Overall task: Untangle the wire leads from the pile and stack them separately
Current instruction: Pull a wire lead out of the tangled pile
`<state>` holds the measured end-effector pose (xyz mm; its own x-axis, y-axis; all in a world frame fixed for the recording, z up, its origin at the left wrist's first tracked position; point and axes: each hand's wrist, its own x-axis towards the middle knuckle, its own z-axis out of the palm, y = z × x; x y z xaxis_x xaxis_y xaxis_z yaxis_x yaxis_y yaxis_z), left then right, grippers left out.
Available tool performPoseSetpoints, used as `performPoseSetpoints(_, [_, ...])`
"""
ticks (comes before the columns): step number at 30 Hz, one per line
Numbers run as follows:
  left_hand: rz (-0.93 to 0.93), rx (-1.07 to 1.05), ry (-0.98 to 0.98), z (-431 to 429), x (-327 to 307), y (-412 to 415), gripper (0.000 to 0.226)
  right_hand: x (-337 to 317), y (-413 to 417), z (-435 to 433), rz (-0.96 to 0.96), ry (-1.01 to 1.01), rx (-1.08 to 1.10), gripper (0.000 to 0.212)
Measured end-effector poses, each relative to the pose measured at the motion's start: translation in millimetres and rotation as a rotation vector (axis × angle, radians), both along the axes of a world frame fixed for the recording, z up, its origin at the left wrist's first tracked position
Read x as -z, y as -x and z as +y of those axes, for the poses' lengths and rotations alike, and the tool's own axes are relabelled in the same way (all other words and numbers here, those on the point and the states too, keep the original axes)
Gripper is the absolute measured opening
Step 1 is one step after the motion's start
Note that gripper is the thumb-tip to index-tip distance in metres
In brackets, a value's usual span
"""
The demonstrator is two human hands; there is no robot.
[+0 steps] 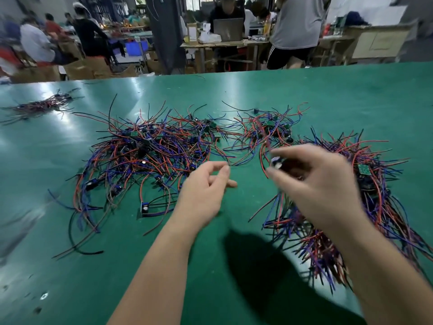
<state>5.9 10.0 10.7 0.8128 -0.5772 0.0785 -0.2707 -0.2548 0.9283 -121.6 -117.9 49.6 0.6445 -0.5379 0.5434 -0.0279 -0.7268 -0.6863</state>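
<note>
A big tangled pile of red, blue and black wire leads with small green boards lies on the green table, left of centre. A smaller tangle sits behind my hands. A sorted stack of leads lies at the right, partly under my right arm. My right hand pinches one wire lead by its small component, its wires trailing up and back; the hand is blurred. My left hand hovers over the table with fingers loosely curled, holding nothing.
Another small bundle of leads lies at the far left of the table. Loose single leads lie in front of the big pile. Beyond the table's far edge, people work at benches with boxes and a laptop.
</note>
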Motion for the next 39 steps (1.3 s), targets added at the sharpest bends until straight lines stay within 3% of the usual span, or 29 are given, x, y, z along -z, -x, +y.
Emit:
performPoseSetpoints(3, [-0.378,-0.357,-0.438,11.3,4.1,-10.1,0.035,-24.4,15.0,-17.7,-0.036,0.104,0.209,0.031])
performPoseSetpoints(5, [-0.363,-0.408,-0.732,17.1,5.6,-13.6,0.044,-33.3,19.2,-31.6,0.125,0.172,0.333,0.038])
performPoseSetpoints(8, [-0.340,-0.347,-0.850,17.6,11.3,-14.7,0.046,-35.2,21.2,-38.3,0.335,0.216,0.371,0.052])
performPoseSetpoints(13, [-0.355,-0.351,-0.562,20.7,11.7,-21.0,0.048,-25.8,6.5,-14.1,0.184,0.270,0.219,0.031])
performPoseSetpoints(17, [-0.336,-0.336,-0.048,13.7,2.0,-17.3,0.045,3.1,-10.2,15.9,0.117,0.275,0.005,0.020])
performPoseSetpoints(19, [-0.191,-0.251,0.305,8.6,-5.5,-8.1,0.055,17.4,-14.1,27.2,0.123,0.092,-0.116,0.017])
performPoseSetpoints(21, [-0.071,-0.133,0.502,5.2,-10.3,-0.8,0.064,23.9,-17.7,32.3,0.145,-0.258,-0.224,0.012])
performPoseSetpoints(24, [0.023,0.104,0.566,0.8,-11.8,7.9,0.069,22.8,-23.4,27.7,0.006,-0.794,-0.340,0.020])
performPoseSetpoints(26, [0.061,0.214,0.515,-2.2,-10.9,14.2,0.064,17.9,-23.6,20.2,-0.109,-1.024,-0.351,0.025])
performPoseSetpoints(32, [0.214,0.324,0.516,-4.6,-10.5,24.0,0.045,13.7,-16.5,9.0,-0.231,-1.306,-0.361,0.035])
performPoseSetpoints(34, [0.279,0.308,0.583,-4.4,-10.9,23.5,0.045,12.1,-13.1,7.6,-0.100,-1.278,-0.383,0.040])
performPoseSetpoints(37, [0.393,0.288,0.688,-3.7,-11.1,20.1,0.045,11.8,-10.2,9.9,0.230,-1.214,-0.401,0.066])
performPoseSetpoints(39, [0.416,0.295,0.694,-1.6,-11.8,18.0,0.043,10.4,-10.9,11.7,0.178,-1.255,-0.402,0.073])
